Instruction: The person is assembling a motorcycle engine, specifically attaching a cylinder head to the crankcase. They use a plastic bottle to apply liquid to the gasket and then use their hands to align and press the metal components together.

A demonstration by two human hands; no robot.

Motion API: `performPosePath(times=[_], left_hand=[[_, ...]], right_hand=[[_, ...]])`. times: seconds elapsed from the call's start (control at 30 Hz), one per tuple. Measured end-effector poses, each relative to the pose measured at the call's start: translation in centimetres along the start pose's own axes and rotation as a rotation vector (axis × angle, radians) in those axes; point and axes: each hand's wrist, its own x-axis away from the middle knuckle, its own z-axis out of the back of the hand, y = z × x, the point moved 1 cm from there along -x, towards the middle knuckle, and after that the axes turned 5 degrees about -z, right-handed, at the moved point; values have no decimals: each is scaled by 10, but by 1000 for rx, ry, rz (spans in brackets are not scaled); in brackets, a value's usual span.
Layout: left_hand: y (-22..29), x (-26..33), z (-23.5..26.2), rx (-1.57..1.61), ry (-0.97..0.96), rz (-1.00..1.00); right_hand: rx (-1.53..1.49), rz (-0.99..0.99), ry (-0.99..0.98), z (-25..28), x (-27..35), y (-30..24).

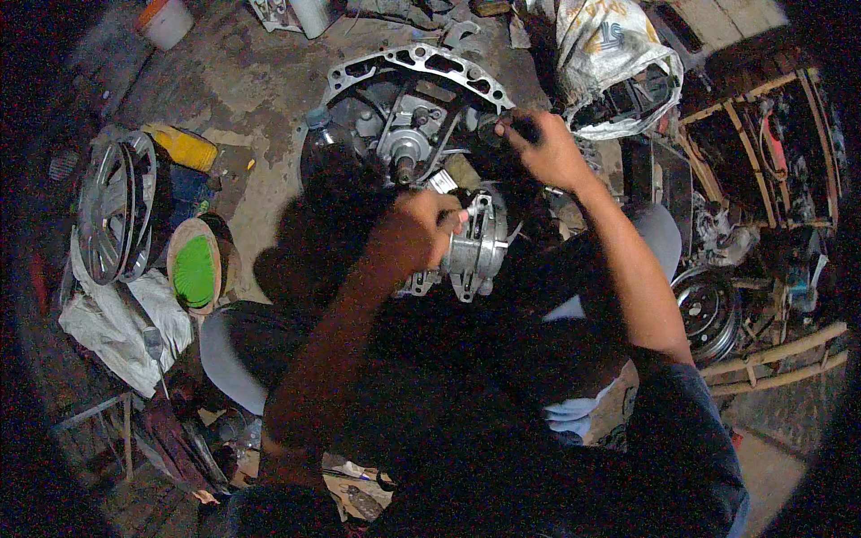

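Note:
A gearbox bell housing [417, 58] with a pale metal rim lies in front of me, its shaft [406, 170] pointing toward me. My right hand [549, 151] is closed at the housing's right side, around something dark that I cannot make out. Nearer to me, a silver round metal part with bolt lugs [480, 251] sits between my knees. My left hand [420, 231] has its fingers curled at the left side of this part. Shadow hides what those fingers hold, if anything. A dark bottle with a blue cap [318, 118] stands at the housing's left.
Wheel rims [117, 211], a yellow container [184, 148] and a green-faced round object [194, 269] are on the left. At the far right lie a white sack [605, 54] with metal parts, a black wheel [708, 309] and a wooden rack [749, 161].

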Motion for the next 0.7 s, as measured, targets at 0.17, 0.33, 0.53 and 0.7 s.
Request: performPosePath(times=[0.17,0.33,0.53,0.7], left_hand=[[9,-13,28,196,166,-169],[-4,-13,28,51,258,-673],[-15,-15,-4,65,184,-653],[10,-13,-6,143,71,-460]], right_hand=[[-45,-118,15,18,21,-21],[-293,-136,-240,30,60,-55],[-403,-39,-169,21,82,-66],[-557,-176,-199,5,112,-55]])
